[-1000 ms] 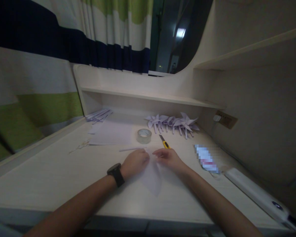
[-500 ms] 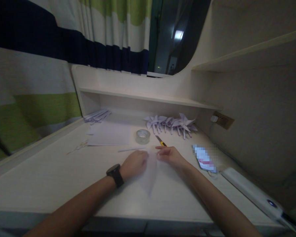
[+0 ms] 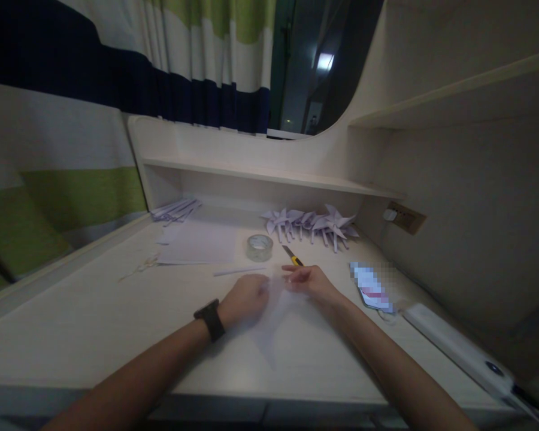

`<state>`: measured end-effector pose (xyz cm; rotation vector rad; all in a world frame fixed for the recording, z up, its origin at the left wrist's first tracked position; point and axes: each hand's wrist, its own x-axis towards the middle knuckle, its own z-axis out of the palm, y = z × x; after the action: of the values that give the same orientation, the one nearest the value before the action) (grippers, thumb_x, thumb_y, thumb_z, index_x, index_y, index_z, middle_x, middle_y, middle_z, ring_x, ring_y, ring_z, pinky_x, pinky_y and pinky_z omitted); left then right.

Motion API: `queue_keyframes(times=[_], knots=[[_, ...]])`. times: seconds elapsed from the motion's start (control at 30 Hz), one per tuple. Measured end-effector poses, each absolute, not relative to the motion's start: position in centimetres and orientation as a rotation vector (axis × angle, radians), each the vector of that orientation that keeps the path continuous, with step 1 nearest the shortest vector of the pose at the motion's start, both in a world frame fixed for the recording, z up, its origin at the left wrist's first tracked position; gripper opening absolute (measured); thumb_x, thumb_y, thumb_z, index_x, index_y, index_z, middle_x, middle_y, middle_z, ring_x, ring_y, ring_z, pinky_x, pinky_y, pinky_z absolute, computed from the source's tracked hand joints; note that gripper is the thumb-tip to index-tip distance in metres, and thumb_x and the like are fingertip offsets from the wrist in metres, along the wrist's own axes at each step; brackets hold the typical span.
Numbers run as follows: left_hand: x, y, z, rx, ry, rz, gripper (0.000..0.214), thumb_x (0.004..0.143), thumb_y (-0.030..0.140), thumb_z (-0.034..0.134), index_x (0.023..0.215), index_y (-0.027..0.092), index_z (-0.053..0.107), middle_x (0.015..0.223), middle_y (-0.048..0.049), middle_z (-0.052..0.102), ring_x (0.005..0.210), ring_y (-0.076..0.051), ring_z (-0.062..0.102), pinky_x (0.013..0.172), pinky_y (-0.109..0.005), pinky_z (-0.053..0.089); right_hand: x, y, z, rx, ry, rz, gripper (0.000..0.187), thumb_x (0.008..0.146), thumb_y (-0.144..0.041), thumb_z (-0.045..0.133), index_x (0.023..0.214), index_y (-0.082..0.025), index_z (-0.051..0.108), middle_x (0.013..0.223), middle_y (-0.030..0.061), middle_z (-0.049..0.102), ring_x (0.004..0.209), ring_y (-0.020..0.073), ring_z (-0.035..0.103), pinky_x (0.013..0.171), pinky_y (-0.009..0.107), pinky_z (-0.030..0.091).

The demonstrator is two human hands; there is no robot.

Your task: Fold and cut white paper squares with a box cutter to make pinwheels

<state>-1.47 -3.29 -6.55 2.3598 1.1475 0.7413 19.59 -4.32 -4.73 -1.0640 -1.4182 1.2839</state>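
A pale sheet of paper (image 3: 273,320) lies on the white desk (image 3: 94,323) between my hands, with a pointed corner toward me. My left hand (image 3: 245,298), with a black watch on its wrist, is closed and pinches the sheet's left side near the top. My right hand (image 3: 308,280) has its fingers curled onto the sheet's upper right edge. A thin white paper strip (image 3: 238,272) lies just beyond my left hand. A yellow utility knife (image 3: 293,256) lies just past my right hand.
A roll of clear tape (image 3: 259,247) stands behind the strip. Several folded paper pinwheels (image 3: 312,224) line the back under a shelf. Flat paper sheets (image 3: 202,245) and more strips (image 3: 175,209) lie back left. A blurred packet (image 3: 372,286) and a white power strip (image 3: 458,350) lie right.
Both hands have shifted slightly on the sheet, and the paper between them has been reshaped, its near corner now narrower. The view has drifted a little.
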Motion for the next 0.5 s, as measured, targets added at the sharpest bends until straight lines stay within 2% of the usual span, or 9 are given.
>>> queue_keyframes(times=[0.17,0.33,0.43,0.5], knots=[[-1.2,-2.2,-7.4,1.882,1.055,0.947,0.033,0.070,0.017,0.060,0.102,0.015,0.054,0.099,-0.0133,0.065,0.082,-0.022,0.065,0.071,-0.034,0.049,20.0,-4.4,-4.3,-0.940,-1.505,1.310,0.026,0.046,-0.026,0.087,0.063,-0.016,0.070,0.118,0.0126,0.062,0.100,0.0271,0.062,0.082,0.040,0.049],[-1.0,-2.3,-6.6,1.402,0.927,1.037,0.053,0.063,0.017,0.069,0.109,0.016,0.044,0.078,-0.0035,0.064,0.061,-0.016,0.062,0.054,-0.028,0.050,20.2,-3.9,-4.8,-0.880,-1.642,1.276,0.022,0.048,-0.026,0.086,0.063,-0.018,0.071,0.109,0.0101,0.067,0.096,0.0239,0.063,0.089,0.041,0.046],[-1.3,-2.6,-6.0,1.417,0.857,1.082,0.040,0.063,0.019,0.072,0.098,0.014,0.055,0.064,0.0005,0.062,0.055,-0.014,0.060,0.052,-0.025,0.047,20.3,-4.0,-4.8,-0.904,-1.810,1.189,0.020,0.053,-0.028,0.085,0.066,-0.019,0.073,0.110,0.0102,0.066,0.101,0.0246,0.061,0.091,0.041,0.044],[-1.4,-2.6,-5.9,1.481,0.827,1.079,0.029,0.061,0.020,0.073,0.086,0.012,0.062,0.062,-0.0014,0.063,0.057,-0.015,0.060,0.056,-0.026,0.047,20.2,-4.2,-4.5,-0.935,-1.953,1.060,0.017,0.059,-0.029,0.082,0.070,-0.020,0.074,0.112,0.0107,0.065,0.103,0.0247,0.060,0.092,0.040,0.043]])
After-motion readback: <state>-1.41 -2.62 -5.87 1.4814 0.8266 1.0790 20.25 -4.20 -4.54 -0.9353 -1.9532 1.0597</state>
